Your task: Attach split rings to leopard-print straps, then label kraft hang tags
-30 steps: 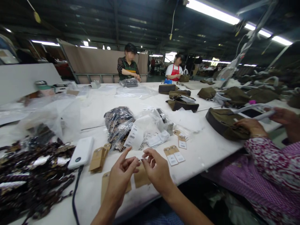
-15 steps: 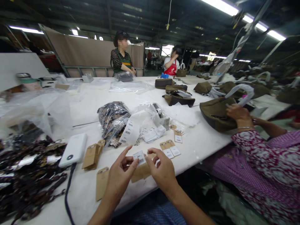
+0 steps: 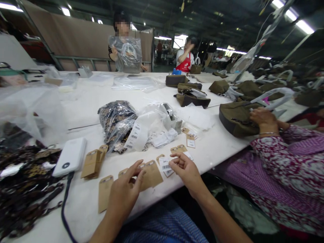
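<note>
Between the thumb and fingers of my right hand [image 3: 186,172] is a white barcode sticker [image 3: 164,163], held over a tag near the table's front edge. My left hand [image 3: 126,190] holds nothing, its thumb and index finger apart. Just beyond its fingertips lie brown kraft tags [image 3: 155,175], partly covered by the hand. Another kraft tag [image 3: 105,194] lies to the left of that hand, and a small pile of them [image 3: 90,162] sits farther left. A strip of printed labels [image 3: 134,136] rests against a plastic-wrapped patterned bundle [image 3: 116,121].
A white power bank [image 3: 70,157] with a dark cable lies at left beside a heap of dark straps [image 3: 27,195]. At right a co-worker's hand [image 3: 264,119] is on an olive bag [image 3: 236,118]. Across the table another person holds up a plastic-wrapped bag [image 3: 130,55].
My right hand has moved right with the sticker, away from my left hand, which has let go of it. Across the table, a person has lifted a bag in plastic.
</note>
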Demonstrator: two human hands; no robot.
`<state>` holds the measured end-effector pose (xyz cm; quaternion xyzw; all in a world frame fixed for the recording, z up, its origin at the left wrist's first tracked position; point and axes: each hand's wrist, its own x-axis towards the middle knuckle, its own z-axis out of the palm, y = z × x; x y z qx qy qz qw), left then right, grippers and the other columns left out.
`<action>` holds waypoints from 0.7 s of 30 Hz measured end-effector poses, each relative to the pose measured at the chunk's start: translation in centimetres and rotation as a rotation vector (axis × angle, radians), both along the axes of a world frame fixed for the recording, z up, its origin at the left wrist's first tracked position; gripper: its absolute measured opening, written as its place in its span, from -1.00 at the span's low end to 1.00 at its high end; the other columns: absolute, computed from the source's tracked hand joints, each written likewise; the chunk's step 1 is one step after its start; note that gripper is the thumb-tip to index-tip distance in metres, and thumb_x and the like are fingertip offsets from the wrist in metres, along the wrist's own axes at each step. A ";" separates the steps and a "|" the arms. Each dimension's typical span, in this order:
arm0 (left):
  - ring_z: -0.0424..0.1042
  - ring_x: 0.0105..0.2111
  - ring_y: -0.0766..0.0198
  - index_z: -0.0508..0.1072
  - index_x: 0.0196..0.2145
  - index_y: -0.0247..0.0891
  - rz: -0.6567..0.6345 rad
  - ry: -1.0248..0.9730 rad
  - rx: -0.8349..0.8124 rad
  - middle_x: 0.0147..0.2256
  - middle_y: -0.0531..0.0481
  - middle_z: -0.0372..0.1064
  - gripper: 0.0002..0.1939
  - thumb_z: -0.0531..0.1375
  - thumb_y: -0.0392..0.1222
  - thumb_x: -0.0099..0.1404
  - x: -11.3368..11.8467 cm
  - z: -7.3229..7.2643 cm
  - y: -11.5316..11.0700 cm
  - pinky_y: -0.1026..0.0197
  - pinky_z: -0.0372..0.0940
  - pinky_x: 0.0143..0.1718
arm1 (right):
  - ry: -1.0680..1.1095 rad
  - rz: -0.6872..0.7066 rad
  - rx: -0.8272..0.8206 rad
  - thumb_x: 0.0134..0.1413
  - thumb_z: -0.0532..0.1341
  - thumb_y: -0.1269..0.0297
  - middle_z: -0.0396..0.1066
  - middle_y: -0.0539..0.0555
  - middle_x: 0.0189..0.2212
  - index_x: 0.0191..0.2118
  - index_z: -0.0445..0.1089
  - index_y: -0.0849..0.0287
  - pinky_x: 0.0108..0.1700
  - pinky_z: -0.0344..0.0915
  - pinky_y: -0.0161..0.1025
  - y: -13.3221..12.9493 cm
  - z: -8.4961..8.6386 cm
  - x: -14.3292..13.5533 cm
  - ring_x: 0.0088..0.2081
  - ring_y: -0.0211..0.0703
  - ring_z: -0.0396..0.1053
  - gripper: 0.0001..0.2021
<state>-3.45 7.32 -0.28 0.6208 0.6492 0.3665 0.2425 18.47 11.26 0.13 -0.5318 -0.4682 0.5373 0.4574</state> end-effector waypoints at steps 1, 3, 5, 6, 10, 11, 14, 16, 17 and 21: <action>0.58 -0.26 0.13 0.42 0.11 -0.07 -0.044 0.103 0.051 -0.20 -0.02 0.59 -0.59 0.15 -0.02 0.33 -0.1 -0.4 -0.2 0.10 0.48 -0.20 | 0.012 -0.010 -0.020 -0.04 0.37 0.13 0.40 -0.03 -0.43 -0.12 0.37 0.18 -0.40 0.21 -0.33 -0.1 -0.1 0.4 -0.43 -0.25 0.33 -0.62; 0.54 -0.11 0.08 0.44 0.09 -0.06 -0.152 0.264 0.162 -0.12 -0.04 0.57 -0.63 0.15 -0.09 0.34 0.0 -1.2 -0.4 0.06 0.46 -0.11 | 0.029 -0.035 -0.045 -0.05 0.38 0.11 0.40 -0.03 -0.44 -0.12 0.37 0.18 -0.42 0.18 -0.34 -0.4 -0.3 1.0 -0.43 -0.25 0.32 -0.60; 0.48 0.00 0.03 0.45 0.09 -0.09 -0.239 0.370 0.259 -0.02 -0.10 0.52 -0.63 0.16 -0.12 0.33 0.4 -1.9 -0.3 0.00 0.43 -0.04 | 0.041 -0.053 -0.059 -0.06 0.39 0.09 0.40 -0.03 -0.44 -0.11 0.38 0.18 -0.43 0.16 -0.35 -0.7 -0.5 1.3 -0.44 -0.26 0.31 -0.58; 0.47 0.02 0.00 0.45 0.09 -0.11 -0.264 0.407 0.291 0.00 -0.14 0.51 -0.62 0.17 -0.12 0.33 0.6 -2.2 -0.2 -0.03 0.42 -0.03 | 0.045 -0.055 -0.063 -0.06 0.39 0.08 0.39 -0.04 -0.44 -0.11 0.38 0.18 -0.44 0.16 -0.35 -0.9 -0.5 1.3 -0.45 -0.26 0.31 -0.58; 0.46 0.02 -0.07 0.42 0.12 -0.15 -0.279 0.470 0.300 0.02 -0.23 0.48 -0.57 0.20 -0.12 0.30 1.4 -2.9 0.4 -0.09 0.42 -0.05 | 0.042 -0.031 -0.070 -0.04 0.38 0.10 0.38 -0.05 -0.45 -0.10 0.38 0.19 -0.43 0.17 -0.35 -1.3 -0.7 1.2 -0.46 -0.27 0.32 -0.59; 0.46 0.02 -0.07 0.42 0.13 -0.16 -0.278 0.471 0.290 0.02 -0.23 0.48 -0.56 0.21 -0.13 0.30 1.6 -3.0 0.5 -0.10 0.42 -0.05 | 0.032 -0.025 -0.068 -0.04 0.38 0.11 0.38 -0.05 -0.45 -0.10 0.39 0.19 -0.42 0.17 -0.35 -1.4 -0.7 1.1 -0.46 -0.27 0.32 -0.60; 0.46 0.02 -0.06 0.40 0.14 -0.16 -0.279 0.467 0.269 0.00 -0.21 0.49 -0.54 0.23 -0.14 0.28 1.9 -2.9 0.7 -0.10 0.40 -0.04 | 0.005 -0.005 -0.066 -0.04 0.37 0.11 0.40 -0.05 -0.46 -0.11 0.39 0.19 -0.42 0.19 -0.34 -1.3 -0.9 0.9 -0.47 -0.26 0.34 -0.61; 0.45 0.02 -0.05 0.40 0.14 -0.14 -0.276 0.458 0.252 0.01 -0.19 0.50 -0.53 0.24 -0.12 0.28 1.9 -2.8 0.6 -0.08 0.39 -0.03 | -0.005 0.024 -0.078 -0.05 0.37 0.11 0.39 -0.06 -0.49 -0.13 0.39 0.19 -0.45 0.18 -0.35 -1.3 -0.9 0.7 -0.49 -0.27 0.33 -0.62; 0.45 0.02 -0.05 0.39 0.14 -0.14 -0.271 0.449 0.243 0.01 -0.17 0.49 -0.53 0.23 -0.11 0.28 1.8 -2.7 0.5 -0.07 0.39 -0.03 | -0.010 0.041 -0.088 -0.06 0.37 0.12 0.39 -0.07 -0.50 -0.14 0.39 0.19 -0.46 0.17 -0.35 -1.3 -0.9 0.6 -0.51 -0.28 0.32 -0.62; 0.48 -0.01 0.05 0.37 0.16 -0.12 -0.202 0.376 0.199 -0.01 -0.08 0.52 -0.59 0.13 -0.16 0.37 0.8 -2.4 0.0 0.01 0.36 -0.01 | -0.068 0.076 -0.106 -0.05 0.34 0.18 0.39 -0.08 -0.50 -0.14 0.39 0.20 -0.45 0.17 -0.36 -1.3 -0.7 -0.2 -0.51 -0.30 0.31 -0.66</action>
